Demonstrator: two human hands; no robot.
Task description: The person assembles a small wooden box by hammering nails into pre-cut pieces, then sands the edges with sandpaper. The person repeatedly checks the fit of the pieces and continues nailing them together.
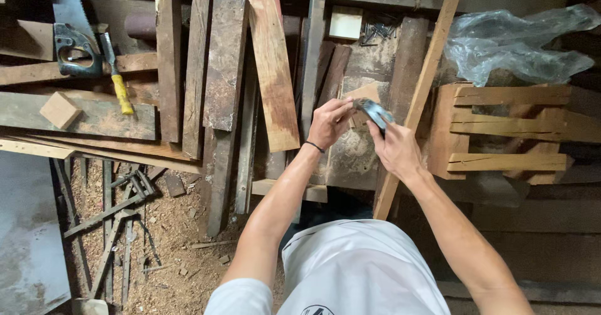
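Cluttered planks, right hand gripping tool

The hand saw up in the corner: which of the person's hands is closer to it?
Left. The left hand is right of the hand saw and lower; the right hand, gripping a small dark tool, is farther right.
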